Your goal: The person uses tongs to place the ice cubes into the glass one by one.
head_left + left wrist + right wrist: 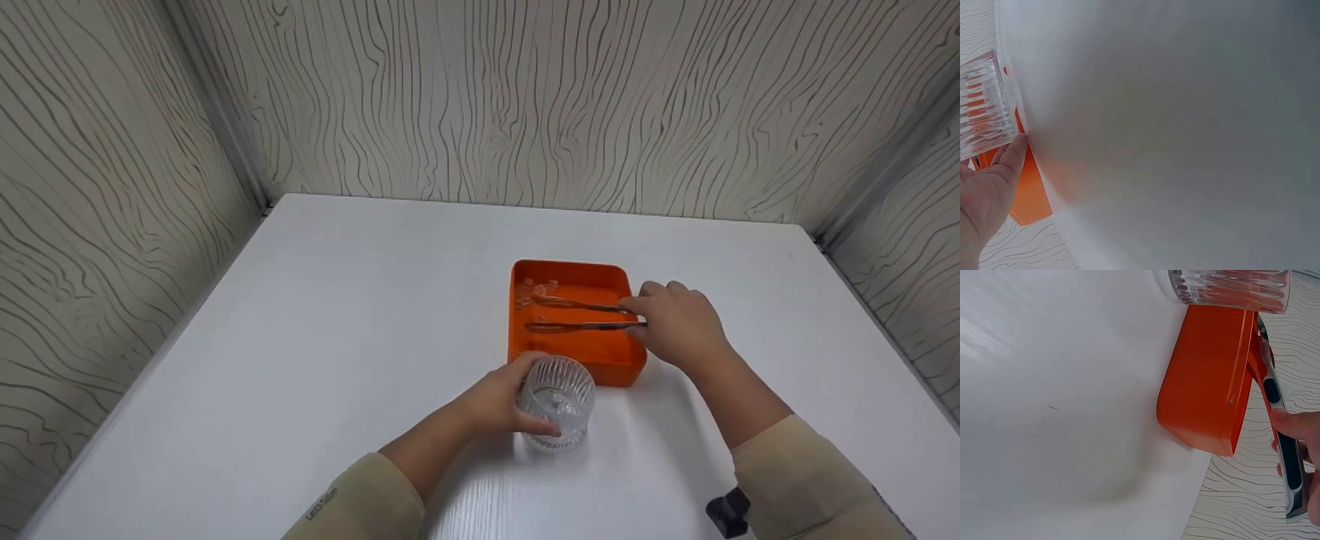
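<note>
An orange tray [619, 373] is set on a white table [337, 337], right of centre in the head view. At its six o'clock, a ribbed glass [566, 382] is gripped by the left hand [495, 397], thumb and fingers clamped round its side, apparently so that it is kept steady and close to the tray; whether its base is touching the table cannot be told. At the tray's three o'clock, tongs [589, 326] are held by the right hand [679, 322], thumb and fingers clamped on the handles. They are gripped well back, it seems, so that the tips can be reached inside; the two arms are spread apart. In the tray, small clear pieces [541, 288] are gathered at ten o'clock, by the upper tip. Whether anything is contained in the glass cannot be told.
</note>
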`<state>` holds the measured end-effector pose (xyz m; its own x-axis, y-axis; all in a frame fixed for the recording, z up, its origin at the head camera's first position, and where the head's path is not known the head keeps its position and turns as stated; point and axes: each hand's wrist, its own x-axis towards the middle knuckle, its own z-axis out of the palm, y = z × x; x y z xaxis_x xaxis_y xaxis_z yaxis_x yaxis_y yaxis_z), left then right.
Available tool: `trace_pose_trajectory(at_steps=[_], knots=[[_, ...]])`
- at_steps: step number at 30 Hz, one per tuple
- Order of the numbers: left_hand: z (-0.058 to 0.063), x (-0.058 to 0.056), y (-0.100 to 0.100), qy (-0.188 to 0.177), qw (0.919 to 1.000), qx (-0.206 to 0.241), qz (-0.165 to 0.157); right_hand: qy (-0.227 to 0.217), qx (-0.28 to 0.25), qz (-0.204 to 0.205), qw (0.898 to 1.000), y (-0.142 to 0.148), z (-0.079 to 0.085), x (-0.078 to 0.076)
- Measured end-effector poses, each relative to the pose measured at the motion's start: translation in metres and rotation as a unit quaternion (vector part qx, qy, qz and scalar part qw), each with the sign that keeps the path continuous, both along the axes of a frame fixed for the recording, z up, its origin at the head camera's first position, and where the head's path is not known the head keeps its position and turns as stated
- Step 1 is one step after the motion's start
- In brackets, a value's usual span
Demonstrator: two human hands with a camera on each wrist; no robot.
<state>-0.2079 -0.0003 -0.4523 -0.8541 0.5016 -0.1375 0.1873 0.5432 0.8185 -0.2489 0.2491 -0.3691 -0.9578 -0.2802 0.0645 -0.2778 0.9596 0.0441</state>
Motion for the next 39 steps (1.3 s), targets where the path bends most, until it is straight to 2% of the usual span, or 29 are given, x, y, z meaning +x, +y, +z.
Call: trace_pose_trajectory(at_steps=[10, 21, 28, 39], knots=[[0.000, 0.000, 0.001, -0.012, 0.9999, 0.000, 0.010, -0.035, -0.044, -0.039, 0.998, 0.001, -0.006, -0.006], [-0.001, -0.001, -0.001, 0.011, 0.9999, -0.005, -0.011, -0.063, -0.053, -0.031, 0.996, 0.000, -0.015, -0.007], [0.000, 0.000, -0.001, 0.010, 0.9999, -0.003, -0.009, -0.082, -0.069, -0.032, 0.994, -0.002, -0.016, -0.009], [0.000, 0.000, 0.000, 0.009, 0.9999, -0.003, -0.008, -0.088, -0.061, -0.035, 0.994, -0.002, -0.015, -0.010]])
